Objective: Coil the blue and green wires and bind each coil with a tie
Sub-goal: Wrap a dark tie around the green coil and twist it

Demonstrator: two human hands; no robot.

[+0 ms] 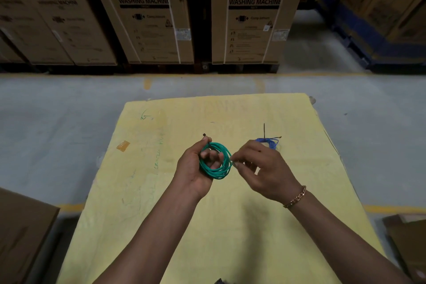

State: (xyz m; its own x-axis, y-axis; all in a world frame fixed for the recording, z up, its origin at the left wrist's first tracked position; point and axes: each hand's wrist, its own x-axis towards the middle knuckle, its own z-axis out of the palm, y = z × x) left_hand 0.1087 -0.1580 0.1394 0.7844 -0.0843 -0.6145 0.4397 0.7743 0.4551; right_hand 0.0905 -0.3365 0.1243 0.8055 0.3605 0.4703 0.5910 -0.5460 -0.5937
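A green wire coil is held above the yellow table. My left hand grips its left side, fingers through the loop, and pinches a black tie at the top. My right hand pinches the coil's right edge with thumb and forefinger. Behind my right hand, a blue wire coil lies on the table, bound with a black tie whose tail sticks up. Part of the blue coil is hidden by my right hand.
Tall cardboard washing machine boxes stand in a row beyond the table. A brown box sits at the lower left and cardboard at the lower right. A small dark object lies at the table's near edge.
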